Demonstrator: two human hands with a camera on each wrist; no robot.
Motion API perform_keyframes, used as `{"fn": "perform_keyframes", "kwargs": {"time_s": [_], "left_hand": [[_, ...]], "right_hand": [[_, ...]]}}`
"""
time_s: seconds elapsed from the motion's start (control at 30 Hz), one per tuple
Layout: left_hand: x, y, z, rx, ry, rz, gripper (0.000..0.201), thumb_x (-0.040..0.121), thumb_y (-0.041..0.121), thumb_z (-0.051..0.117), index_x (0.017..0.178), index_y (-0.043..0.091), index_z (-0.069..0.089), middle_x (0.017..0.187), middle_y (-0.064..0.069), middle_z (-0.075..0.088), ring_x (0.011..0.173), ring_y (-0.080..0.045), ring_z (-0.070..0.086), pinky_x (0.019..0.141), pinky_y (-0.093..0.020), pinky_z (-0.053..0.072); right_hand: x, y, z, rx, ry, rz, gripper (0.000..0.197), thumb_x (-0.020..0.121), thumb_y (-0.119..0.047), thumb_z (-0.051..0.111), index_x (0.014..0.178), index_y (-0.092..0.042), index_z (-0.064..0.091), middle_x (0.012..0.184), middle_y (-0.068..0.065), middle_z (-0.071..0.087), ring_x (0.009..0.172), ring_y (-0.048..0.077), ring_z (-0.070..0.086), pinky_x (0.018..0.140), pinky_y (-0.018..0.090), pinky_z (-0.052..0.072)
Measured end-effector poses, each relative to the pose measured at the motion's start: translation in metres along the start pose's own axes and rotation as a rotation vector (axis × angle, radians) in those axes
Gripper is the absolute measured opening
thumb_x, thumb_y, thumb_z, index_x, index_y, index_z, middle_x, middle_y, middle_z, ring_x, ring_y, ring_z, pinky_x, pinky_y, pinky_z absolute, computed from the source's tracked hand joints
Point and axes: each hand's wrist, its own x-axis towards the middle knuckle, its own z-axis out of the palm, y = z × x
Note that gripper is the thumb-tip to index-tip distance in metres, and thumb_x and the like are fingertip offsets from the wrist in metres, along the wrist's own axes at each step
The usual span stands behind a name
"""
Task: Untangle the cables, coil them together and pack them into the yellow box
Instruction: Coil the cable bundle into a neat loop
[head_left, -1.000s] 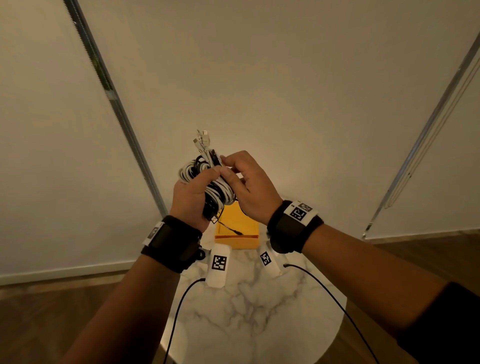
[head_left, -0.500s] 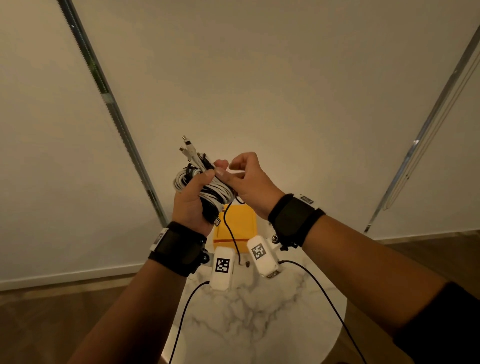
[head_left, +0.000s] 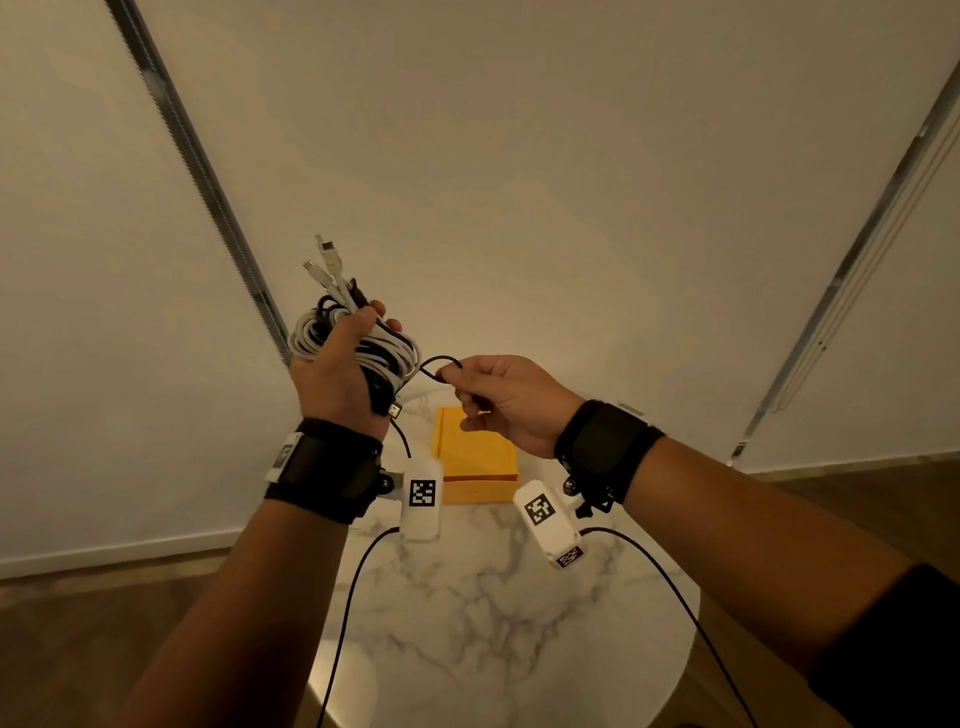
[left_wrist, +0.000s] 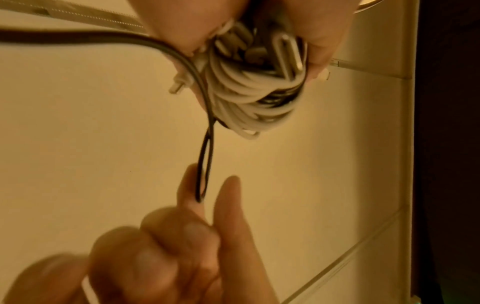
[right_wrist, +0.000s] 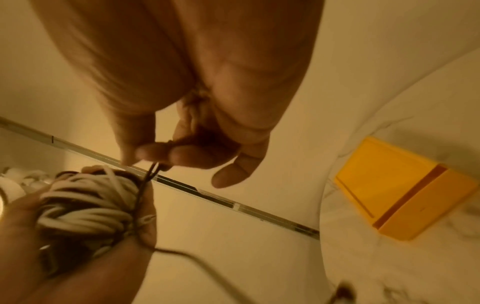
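Observation:
My left hand (head_left: 337, 374) grips a coiled bundle of white and black cables (head_left: 387, 356), held up above the table with white plugs (head_left: 327, 260) sticking out on top. The same bundle (left_wrist: 249, 100) fills the top of the left wrist view. To its right, my right hand (head_left: 498, 400) pinches a thin loop of black cable (head_left: 439, 366) pulled out from the bundle; that loop (left_wrist: 205, 164) runs down to my right fingers (left_wrist: 192, 191). The yellow box (head_left: 475, 457) lies on the marble table below both hands, also seen as the yellow box (right_wrist: 397, 189) in the right wrist view.
The round white marble table (head_left: 493, 613) stands against a pale wall with two metal rails (head_left: 208, 176). Black wrist-camera leads (head_left: 670, 587) hang from both wrists over the table. Wooden floor lies on either side.
My hands have moved apart: the right hand drew a black cable loop out to the right and lower, while the left hand lifted the bundle slightly up and left.

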Motion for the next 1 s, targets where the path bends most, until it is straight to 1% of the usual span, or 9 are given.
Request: {"fn": "perform_keyframes", "kwargs": {"time_s": [0.2,0.3,0.43,0.5,0.57,0.67,0.8,0.9,1.0], "left_hand": [[-0.004,-0.016,0.004,-0.066,-0.003,-0.061,0.006,0.094,0.007,0.061,0.092,0.008,0.067,0.084,-0.002,0.067,0.079,-0.018,0.067,0.07,-0.035,0.058],[0.0,-0.014,0.0,-0.064,-0.04,-0.111,0.007,0.092,0.015,0.063,0.097,0.01,0.065,0.086,0.0,0.065,0.081,-0.017,0.066,0.07,-0.032,0.059],[0.008,-0.003,-0.004,-0.027,-0.037,0.046,0.023,0.083,0.008,0.067,0.104,0.003,0.06,0.089,-0.005,0.066,0.076,-0.021,0.067,0.073,-0.036,0.056],[0.012,0.006,-0.013,0.226,-0.05,0.243,0.017,0.082,0.003,0.071,0.095,0.009,0.062,0.086,-0.012,0.071,0.073,-0.031,0.07,0.07,-0.041,0.058],[0.013,0.013,-0.022,0.615,-0.141,0.438,0.021,0.081,0.004,0.077,0.092,0.014,0.063,0.086,-0.019,0.072,0.073,-0.036,0.071,0.065,-0.043,0.061],[0.008,0.008,-0.028,0.983,-0.328,0.554,0.026,0.079,0.001,0.083,0.094,0.005,0.062,0.08,-0.008,0.07,0.068,-0.014,0.069,0.06,-0.028,0.057],[-0.003,-0.01,-0.025,0.798,-0.44,0.277,0.025,0.073,0.002,0.079,0.094,0.003,0.065,0.082,-0.004,0.073,0.072,-0.022,0.069,0.066,-0.031,0.057],[-0.011,-0.017,-0.019,0.368,-0.459,-0.083,0.024,0.079,0.0,0.067,0.102,-0.001,0.064,0.091,-0.022,0.067,0.074,-0.032,0.068,0.07,-0.039,0.058],[-0.02,-0.02,-0.019,0.179,-0.464,-0.296,0.022,0.081,0.007,0.065,0.101,0.01,0.073,0.089,-0.01,0.069,0.071,-0.022,0.069,0.067,-0.036,0.059]], "right_hand": [[0.005,0.003,0.021,0.317,-0.019,0.0,0.028,0.099,-0.017,0.062,0.121,-0.014,0.045,0.112,0.02,0.065,0.098,0.035,0.066,0.099,0.053,0.05],[0.005,0.001,0.024,0.322,-0.031,0.034,0.033,0.1,-0.023,0.061,0.124,-0.016,0.039,0.102,0.017,0.071,0.081,0.034,0.069,0.08,0.049,0.057],[0.003,-0.006,0.01,-0.23,-0.04,0.03,0.03,0.102,-0.034,0.056,0.118,-0.01,0.048,0.065,0.003,0.061,0.048,0.017,0.042,0.05,0.031,0.033],[0.0,-0.015,-0.006,-0.651,-0.023,-0.133,0.025,0.105,-0.033,0.052,0.107,-0.011,0.064,0.054,-0.01,0.048,0.045,0.009,0.035,0.05,0.026,0.03],[-0.007,-0.032,-0.017,-1.015,-0.044,-0.291,0.03,0.106,-0.035,0.048,0.097,-0.019,0.071,0.055,-0.009,0.044,0.047,0.008,0.034,0.052,0.027,0.031],[-0.013,-0.059,-0.017,-1.293,-0.123,-0.445,0.026,0.105,-0.037,0.049,0.097,-0.026,0.07,0.065,-0.011,0.054,0.056,0.008,0.046,0.056,0.022,0.035],[-0.011,-0.085,-0.006,-1.397,-0.145,-0.7,0.022,0.102,-0.03,0.055,0.092,-0.015,0.068,0.084,-0.004,0.06,0.072,0.013,0.054,0.065,0.022,0.04],[-0.013,-0.082,-0.002,-1.147,-0.082,-0.728,0.02,0.102,-0.024,0.057,0.091,-0.01,0.066,0.085,0.0,0.064,0.073,0.012,0.061,0.067,0.024,0.05],[-0.013,-0.066,0.006,-0.942,0.034,-0.704,0.02,0.101,-0.024,0.059,0.093,-0.007,0.058,0.072,-0.004,0.058,0.062,0.011,0.055,0.064,0.037,0.05]]}}
